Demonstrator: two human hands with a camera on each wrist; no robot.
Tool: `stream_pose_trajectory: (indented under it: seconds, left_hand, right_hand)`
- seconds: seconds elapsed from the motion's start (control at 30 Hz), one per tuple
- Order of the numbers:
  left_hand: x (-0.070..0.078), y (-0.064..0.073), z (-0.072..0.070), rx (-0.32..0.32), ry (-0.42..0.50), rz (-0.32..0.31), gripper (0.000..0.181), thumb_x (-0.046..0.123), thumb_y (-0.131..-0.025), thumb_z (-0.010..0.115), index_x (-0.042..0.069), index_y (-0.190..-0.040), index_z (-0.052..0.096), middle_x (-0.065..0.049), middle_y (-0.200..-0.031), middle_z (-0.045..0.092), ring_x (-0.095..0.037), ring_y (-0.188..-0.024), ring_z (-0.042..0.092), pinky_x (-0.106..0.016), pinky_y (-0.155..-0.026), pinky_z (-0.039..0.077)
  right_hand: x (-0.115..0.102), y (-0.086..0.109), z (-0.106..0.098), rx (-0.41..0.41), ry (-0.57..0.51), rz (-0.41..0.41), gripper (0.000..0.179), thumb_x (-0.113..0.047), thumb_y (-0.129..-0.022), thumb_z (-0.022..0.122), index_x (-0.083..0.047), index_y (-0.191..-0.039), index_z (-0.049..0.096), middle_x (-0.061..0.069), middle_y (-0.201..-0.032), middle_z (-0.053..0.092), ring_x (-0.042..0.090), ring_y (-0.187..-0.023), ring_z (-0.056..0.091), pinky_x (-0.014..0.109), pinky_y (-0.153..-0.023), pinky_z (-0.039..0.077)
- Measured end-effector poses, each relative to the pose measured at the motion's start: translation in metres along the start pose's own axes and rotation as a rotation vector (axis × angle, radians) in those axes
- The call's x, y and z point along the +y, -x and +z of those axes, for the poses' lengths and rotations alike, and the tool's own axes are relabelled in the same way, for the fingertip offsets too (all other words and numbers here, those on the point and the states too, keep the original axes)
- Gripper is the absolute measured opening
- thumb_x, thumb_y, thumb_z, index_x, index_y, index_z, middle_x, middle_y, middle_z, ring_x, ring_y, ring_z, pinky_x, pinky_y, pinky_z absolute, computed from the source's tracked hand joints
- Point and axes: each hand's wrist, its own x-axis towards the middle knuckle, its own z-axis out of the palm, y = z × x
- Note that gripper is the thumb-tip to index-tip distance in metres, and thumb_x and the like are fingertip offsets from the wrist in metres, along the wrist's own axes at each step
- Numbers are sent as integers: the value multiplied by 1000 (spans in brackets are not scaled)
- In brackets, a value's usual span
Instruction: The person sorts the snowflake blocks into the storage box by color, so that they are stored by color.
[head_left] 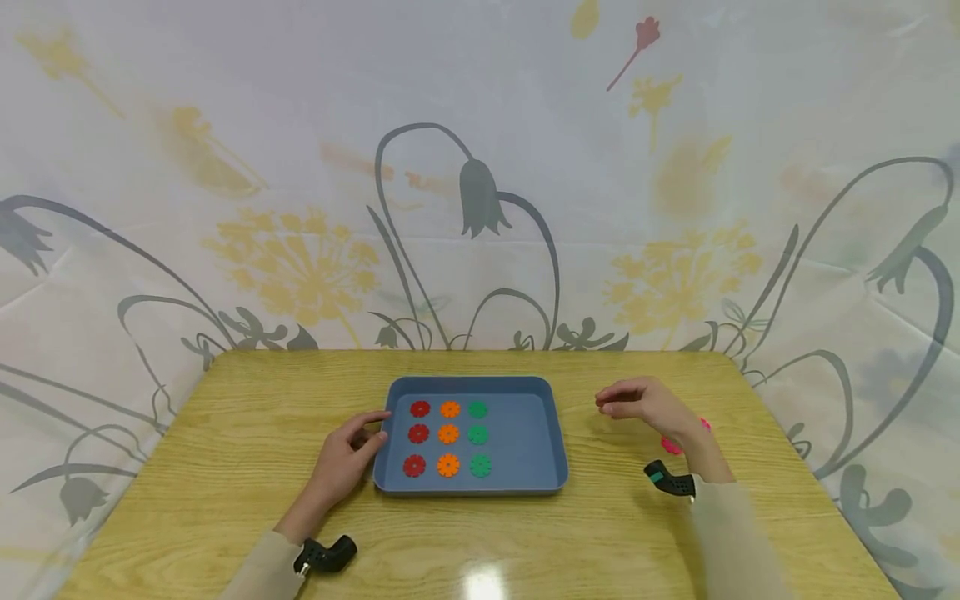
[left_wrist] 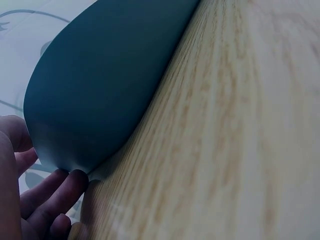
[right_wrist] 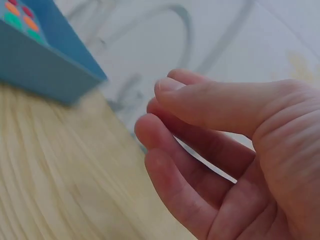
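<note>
A blue-grey tray [head_left: 525, 442] lies on the table, holding red, orange and green notched plastic discs in three columns. The red discs [head_left: 417, 433] are on the left, the orange discs [head_left: 448, 433] beside them, then the green discs [head_left: 477, 434]. My left hand [head_left: 347, 458] holds the tray's left side, thumb and forefinger at the rim; in the left wrist view other fingertips [left_wrist: 75, 182] touch its outer wall. To the right of the tray, my right hand [head_left: 641, 407] is in the air, fingers loosely bent. Nothing shows between them in the right wrist view.
Pink notched discs [head_left: 672, 447] lie on the wooden table [head_left: 247, 450], partly hidden behind the right wrist. A pale cloth backdrop [head_left: 315, 167] with printed flowers hangs behind the table's far edge.
</note>
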Motion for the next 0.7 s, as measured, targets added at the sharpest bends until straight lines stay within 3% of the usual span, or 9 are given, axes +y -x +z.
stream_pose_trajectory:
  seconds: [0.1,0.43,0.57,0.7]
  left_hand:
    - [0,0,0,-1,0,0,30,7,-90,60,1,-120,60,-17,-88,64,-27,-73,59,-24,-63,45]
    - [2,-1,0,-3,3,4,30,6,-90,61,0,-120,61,-18,-87,64,-29,-73,59,-24,-63,45]
    - [2,0,0,-3,10,5,30,6,-90,60,0,-120,60,-18,-88,64,-33,-74,59,-24,-63,45]
    - [2,1,-1,-2,13,4,30,6,-91,60,0,-120,60,-18,-89,64,-33,-75,59,-24,-63,45]
  right_hand:
    - [10,21,-20,107,26,19,40,-13,-88,65,15,-115,56,28,-110,59,32,-95,62,41,-78,50]
    - [36,87,-68,437,223,127,41,-18,-91,61,12,-119,56,-8,-103,66,1,-87,60,19,-73,47]
    - [49,100,-78,520,287,184,44,-22,-92,61,11,-120,56,-19,-99,62,-11,-87,50,13,-72,44]
    - [60,105,-82,561,308,220,49,-29,-90,63,9,-120,57,-27,-95,57,-12,-89,45,11,-71,39]
